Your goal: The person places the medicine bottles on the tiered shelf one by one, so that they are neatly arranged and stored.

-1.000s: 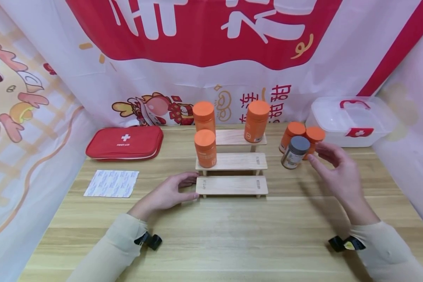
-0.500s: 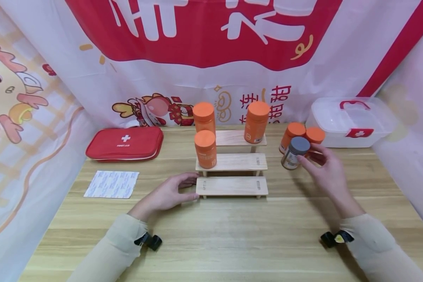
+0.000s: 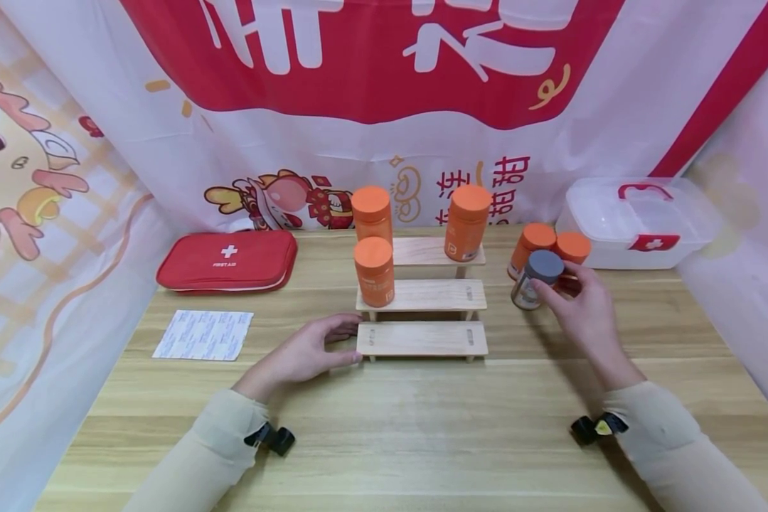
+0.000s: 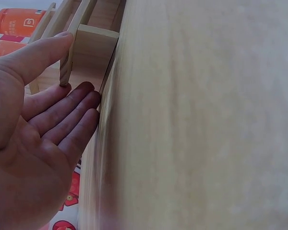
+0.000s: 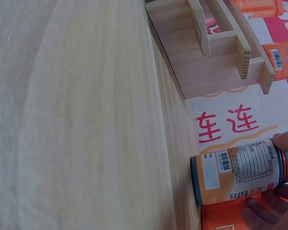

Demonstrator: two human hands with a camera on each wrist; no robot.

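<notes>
My right hand (image 3: 584, 313) grips a grey-capped pill bottle (image 5: 240, 170) near its cap, thumb on one side and fingers on the other. The bottle stands upright on the table, in front of two orange pill bottles (image 3: 531, 245). A three-step wooden display stand (image 3: 422, 338) is in the middle. At the left end of its lowest step, my left hand (image 3: 313, 350) holds the board between thumb and index finger, the other fingers low by the table. One orange bottle (image 3: 375, 274) sits on the middle step. Two more, one of them at the right (image 3: 467, 224), occupy the top step.
A red first-aid pouch (image 3: 227, 261) lies at the back left, with a white printed packet (image 3: 203, 335) in front of it. A clear-lidded white first-aid box (image 3: 640, 224) stands at the back right. Printed cloth (image 3: 333, 135) hangs behind the table (image 3: 422, 434).
My right hand has moved left from beside the orange bottles and taken hold of the grey-capped bottle. The bottle has hardly moved. My left hand stays at the stand.
</notes>
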